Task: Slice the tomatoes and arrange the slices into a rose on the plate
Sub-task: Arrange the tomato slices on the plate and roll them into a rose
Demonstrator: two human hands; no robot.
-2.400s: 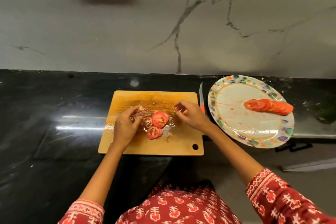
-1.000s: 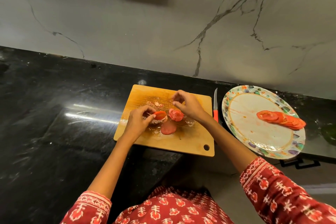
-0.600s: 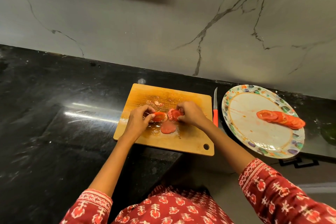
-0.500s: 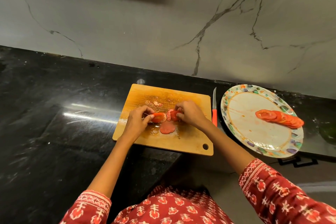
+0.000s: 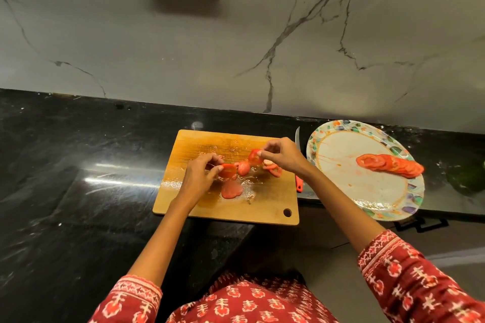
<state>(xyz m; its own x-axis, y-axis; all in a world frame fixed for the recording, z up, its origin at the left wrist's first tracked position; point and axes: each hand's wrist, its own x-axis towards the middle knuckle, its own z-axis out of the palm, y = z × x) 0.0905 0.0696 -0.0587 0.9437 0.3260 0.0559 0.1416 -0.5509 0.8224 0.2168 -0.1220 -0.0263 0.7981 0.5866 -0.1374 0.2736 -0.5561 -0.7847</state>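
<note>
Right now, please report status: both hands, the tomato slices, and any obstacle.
Left hand pinches a slice; right hand pinches another slice above cutting board. Slice row lies on plate, no rose yet. Knife between board and plate.

Overall light: dim, warm indoor light; the marble wall (image 5: 262, 47) reads grey and even.
Glare: a long white streak lies on the black countertop (image 5: 78, 191) left of the cutting board (image 5: 199, 144), with a small bright spot near the board's far left corner.
Wet shine: juice glints on the board's middle; the plate (image 5: 341, 144) catches a pale sheen near its front rim.
Shadows: soft and faint; the countertop's front left part sinks into near black.
Sharpness: mildly soft everywhere; the left hand (image 5: 199, 176) and right hand (image 5: 280, 155) slightly smeared.
Distortion: wide-angle bending; the countertop's back edge tilts and sleeves bulge at the bottom corners.
</note>
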